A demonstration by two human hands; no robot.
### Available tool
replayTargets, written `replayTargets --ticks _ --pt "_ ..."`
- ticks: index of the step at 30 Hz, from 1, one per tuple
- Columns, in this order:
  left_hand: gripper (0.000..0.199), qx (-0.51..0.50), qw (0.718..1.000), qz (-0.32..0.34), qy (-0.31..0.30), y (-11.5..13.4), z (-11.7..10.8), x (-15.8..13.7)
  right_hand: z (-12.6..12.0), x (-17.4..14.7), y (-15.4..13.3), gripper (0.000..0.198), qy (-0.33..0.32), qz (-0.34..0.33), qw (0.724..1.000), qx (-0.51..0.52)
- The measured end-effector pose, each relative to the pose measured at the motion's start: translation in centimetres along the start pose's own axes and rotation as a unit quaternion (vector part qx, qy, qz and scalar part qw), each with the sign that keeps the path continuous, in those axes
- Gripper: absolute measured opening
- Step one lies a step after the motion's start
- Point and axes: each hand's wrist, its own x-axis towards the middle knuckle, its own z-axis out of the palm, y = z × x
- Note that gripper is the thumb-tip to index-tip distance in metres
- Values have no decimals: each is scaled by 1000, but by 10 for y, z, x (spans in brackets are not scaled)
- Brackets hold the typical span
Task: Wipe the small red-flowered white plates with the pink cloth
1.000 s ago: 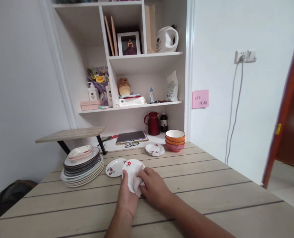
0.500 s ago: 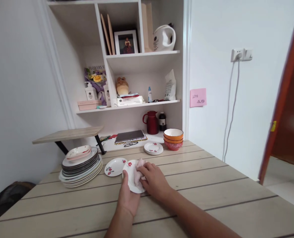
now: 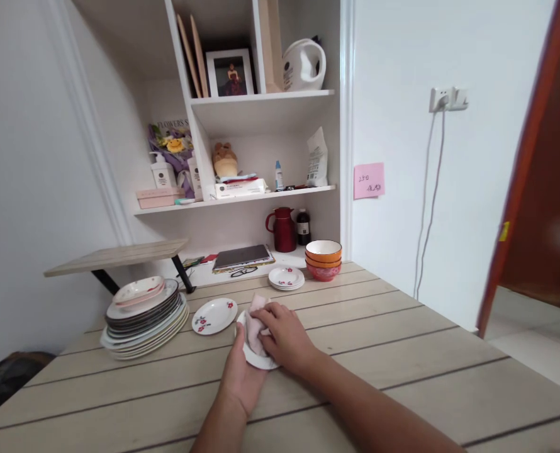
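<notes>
Above the table, my left hand [image 3: 243, 371] grips a small white plate [image 3: 256, 360] from below, thumb on its near left rim. My right hand [image 3: 282, 333] is closed on a pale pink cloth [image 3: 254, 330] pressed against the plate's face. The cloth and fingers cover most of the plate, hiding its pattern. Just left of it, a white plate with red flowers [image 3: 214, 316] lies flat on the table. Farther back sits a short stack of small flowered plates [image 3: 286, 277].
At left stands a tall stack of plates [image 3: 143, 327] topped by shallow dishes, by a small raised shelf [image 3: 114, 257]. Stacked orange and red bowls [image 3: 323, 259] stand at the back right, near a dark red jug [image 3: 284, 230]. Behind them is a white shelf unit [image 3: 261, 100].
The cloth and my right hand have shifted over the plate, now covering the red flower that showed on its upper left. The whole view has moved slightly.
</notes>
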Motion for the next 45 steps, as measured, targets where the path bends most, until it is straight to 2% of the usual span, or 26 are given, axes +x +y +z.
replayTargets --ticks 3,6,9,11,14,18,20,23,25,28,30,34,37,41,45 --pt "38 -21 999 41 14 1 1 0 3 -1 4 51 -3 11 1000 -12" --pt "38 -41 995 80 45 7 2 -1 7 -3 3 52 -17 -8 1000 -3" --pt "39 -41 990 95 97 14 1 -2 10 -7 -1 52 -29 -42 999 16" --pt "40 -39 989 89 109 17 1 -3 10 -8 -5 52 -28 -58 998 28" --pt "42 -31 995 46 87 14 4 -7 10 -10 -10 53 -15 -71 997 39" --pt "44 -21 999 -39 25 3 11 -12 8 -8 -11 57 33 -62 997 15" --pt "45 -24 998 -50 0 -1 14 -13 6 -5 -8 59 55 -48 997 -9" --pt "42 -34 999 -13 3 -1 12 -10 2 -2 -1 60 60 -20 997 -36" --pt "41 -44 998 30 18 4 6 -7 2 -3 2 59 41 -9 998 -44" --pt "41 -66 993 85 51 13 -5 -3 6 -8 0 55 -2 -20 999 -39" --pt "41 -84 990 98 62 19 -11 -2 10 -11 -5 54 -18 -37 999 -27" --pt "41 -70 993 55 73 20 -10 -5 14 -14 -16 58 -22 -95 995 -1" --pt "40 -40 999 7 27 13 -3 -9 13 -11 -16 62 -5 -112 994 -2" --pt "41 -41 998 -18 -48 5 3 -9 9 -3 -4 59 33 -58 997 -43" --pt "41 -67 997 19 -26 7 -1 -4 8 -1 4 56 20 -16 997 -74"
